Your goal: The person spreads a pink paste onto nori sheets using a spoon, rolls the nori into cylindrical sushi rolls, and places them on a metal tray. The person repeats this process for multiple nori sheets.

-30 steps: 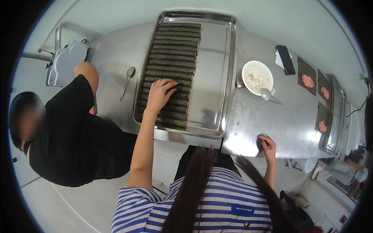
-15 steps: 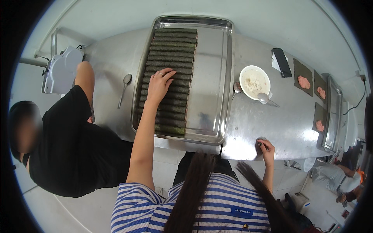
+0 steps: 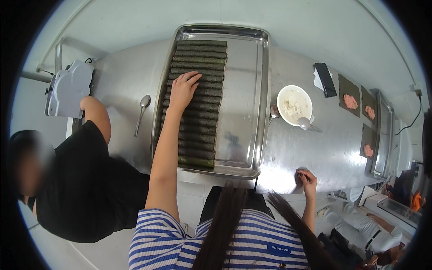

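My left hand (image 3: 182,92) reaches over a metal tray (image 3: 245,135) and rests its fingers, stretched out, on a column of dark green seaweed rolls (image 3: 198,114). The rolls lie side by side along the tray's left half. A ring shows on one finger, and nothing is held in that hand. At the table's near edge, right of the tray, my right hand (image 3: 308,178) has its fingers drawn together in a pinch. Whatever lies between those fingertips, if anything, is too small to make out.
A white bowl (image 3: 285,96) of pale, speckled contents stands right of the tray with a spoon (image 3: 306,123). Beyond are a black phone-like slab (image 3: 325,80) and seaweed sheets (image 3: 343,90) bearing pink paste. Left lies another spoon (image 3: 142,110); a co-worker in black (image 3: 94,180) stands there.
The whole view has shifted slightly, so the tray sits lower. My left hand now lies over rolls a little farther up the column. The co-worker's arm has moved toward the white device at left.
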A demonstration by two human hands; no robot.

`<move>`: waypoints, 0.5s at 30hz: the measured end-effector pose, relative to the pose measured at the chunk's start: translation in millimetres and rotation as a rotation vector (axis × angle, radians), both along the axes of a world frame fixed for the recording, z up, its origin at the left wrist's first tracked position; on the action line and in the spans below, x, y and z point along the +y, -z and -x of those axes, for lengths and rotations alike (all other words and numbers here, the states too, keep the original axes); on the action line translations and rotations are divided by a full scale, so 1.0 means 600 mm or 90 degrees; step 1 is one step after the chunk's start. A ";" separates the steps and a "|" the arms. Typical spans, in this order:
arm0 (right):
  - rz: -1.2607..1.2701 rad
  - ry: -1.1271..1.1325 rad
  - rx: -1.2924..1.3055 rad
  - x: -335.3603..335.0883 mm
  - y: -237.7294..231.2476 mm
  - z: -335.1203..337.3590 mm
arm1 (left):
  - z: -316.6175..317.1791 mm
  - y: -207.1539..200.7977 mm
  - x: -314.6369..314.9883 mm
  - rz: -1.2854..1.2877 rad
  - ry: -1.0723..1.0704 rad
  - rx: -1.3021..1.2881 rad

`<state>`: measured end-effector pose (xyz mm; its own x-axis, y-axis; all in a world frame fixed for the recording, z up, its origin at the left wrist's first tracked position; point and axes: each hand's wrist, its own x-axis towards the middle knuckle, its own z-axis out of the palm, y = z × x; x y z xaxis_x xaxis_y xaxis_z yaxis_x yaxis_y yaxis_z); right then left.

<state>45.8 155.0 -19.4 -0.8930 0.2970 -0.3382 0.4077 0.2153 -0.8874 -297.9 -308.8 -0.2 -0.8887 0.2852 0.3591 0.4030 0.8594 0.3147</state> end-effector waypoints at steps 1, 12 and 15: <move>-0.015 -0.002 -0.005 0.003 0.004 -0.001 | 0.008 0.007 -0.003 0.006 0.002 -0.010; -0.044 0.020 -0.025 0.001 0.005 0.000 | 0.074 0.008 -0.003 0.001 0.024 -0.026; -0.043 0.036 -0.031 0.000 0.006 0.003 | 0.098 0.021 -0.001 0.030 0.016 -0.028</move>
